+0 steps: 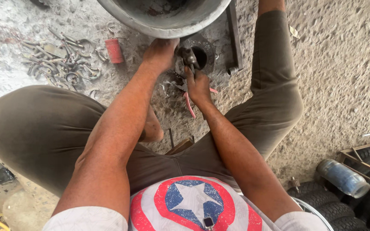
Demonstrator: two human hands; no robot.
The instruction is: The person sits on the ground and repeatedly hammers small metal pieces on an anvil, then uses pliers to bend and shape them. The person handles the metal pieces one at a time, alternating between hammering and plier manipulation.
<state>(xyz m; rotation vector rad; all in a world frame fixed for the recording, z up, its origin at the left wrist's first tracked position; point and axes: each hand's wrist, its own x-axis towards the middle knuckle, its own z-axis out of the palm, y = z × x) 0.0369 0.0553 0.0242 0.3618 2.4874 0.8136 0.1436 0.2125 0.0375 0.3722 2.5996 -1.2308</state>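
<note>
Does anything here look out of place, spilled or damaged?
Loose bent metal pieces lie scattered on the ground, upper left, beside a tipped red cylinder. A plastic bottle lies on its side by the tyres. Nothing looks broken.

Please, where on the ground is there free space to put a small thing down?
The sandy ground right of the right knee, above the tyres and bottle, is bare. It is crowded around both hands, left and right with pliers, under the metal basin, and at the hook pile.
</note>
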